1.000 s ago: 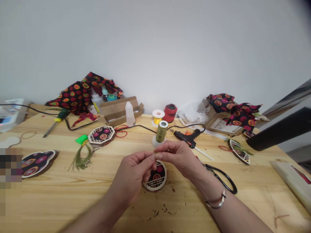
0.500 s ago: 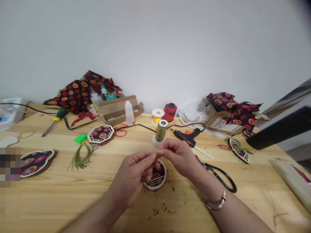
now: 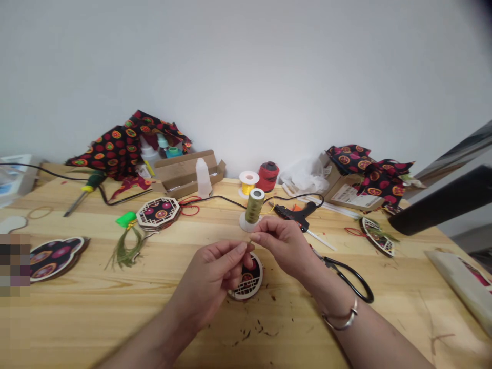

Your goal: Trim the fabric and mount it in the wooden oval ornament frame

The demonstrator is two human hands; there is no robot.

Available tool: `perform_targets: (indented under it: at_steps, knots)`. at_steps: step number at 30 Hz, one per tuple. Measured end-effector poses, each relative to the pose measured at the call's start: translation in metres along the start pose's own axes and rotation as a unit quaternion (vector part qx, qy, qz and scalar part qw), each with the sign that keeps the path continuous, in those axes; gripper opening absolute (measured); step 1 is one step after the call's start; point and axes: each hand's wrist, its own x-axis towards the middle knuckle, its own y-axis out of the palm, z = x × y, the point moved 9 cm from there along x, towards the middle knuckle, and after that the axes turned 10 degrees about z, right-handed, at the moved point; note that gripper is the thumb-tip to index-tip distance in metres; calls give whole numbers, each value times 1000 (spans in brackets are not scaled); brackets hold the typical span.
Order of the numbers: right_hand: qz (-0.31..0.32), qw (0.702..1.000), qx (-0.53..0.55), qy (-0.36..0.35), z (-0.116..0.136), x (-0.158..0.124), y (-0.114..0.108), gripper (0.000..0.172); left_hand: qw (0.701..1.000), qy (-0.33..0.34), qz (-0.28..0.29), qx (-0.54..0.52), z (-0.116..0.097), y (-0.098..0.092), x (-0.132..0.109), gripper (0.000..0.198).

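Note:
My left hand (image 3: 217, 269) and my right hand (image 3: 279, 243) meet fingertip to fingertip above the middle of the table. Both pinch closed; something thin may run between them, too small to make out. Under them lies a round ornament (image 3: 249, 287) with a pale lattice frame over dark patterned fabric, partly covered by my left hand. Just behind my right fingers stands an olive-green thread spool (image 3: 254, 207) on a white base. Black-handled scissors (image 3: 351, 277) rest beside my right forearm, their blades partly hidden by it.
Behind my hands are a yellow thread spool (image 3: 249, 183), a red thread cone (image 3: 268, 177) and a black glue gun (image 3: 295, 215). To the left lie an octagonal ornament (image 3: 158, 212), a green tassel (image 3: 128, 246) and a screwdriver (image 3: 86, 189). A fan-shaped ornament (image 3: 376, 237) lies to the right.
My right fingertips have drawn slightly away from the left ones, opening a small gap. Both hands stay pinched over the round ornament, and the view has shifted slightly.

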Motion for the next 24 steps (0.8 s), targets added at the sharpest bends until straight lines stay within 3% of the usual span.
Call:
perform_targets:
  at_steps: [9, 13, 16, 24]
  knots:
    - [-16, 1000, 18, -10, -1, 0, 0, 18, 999, 6, -21, 23, -1, -4, 0, 18]
    - [-27, 999, 29, -10, -4, 0, -6, 33, 999, 12, -27, 28, -2, -5, -1, 18]
    - [1, 997, 77, 16, -11, 1, -3, 37, 999, 12, -29, 30, -3, -5, -2, 20]
    - [72, 973, 198, 92, -26, 0, 16, 24, 999, 16, -27, 38, -4, -5, -3, 19]
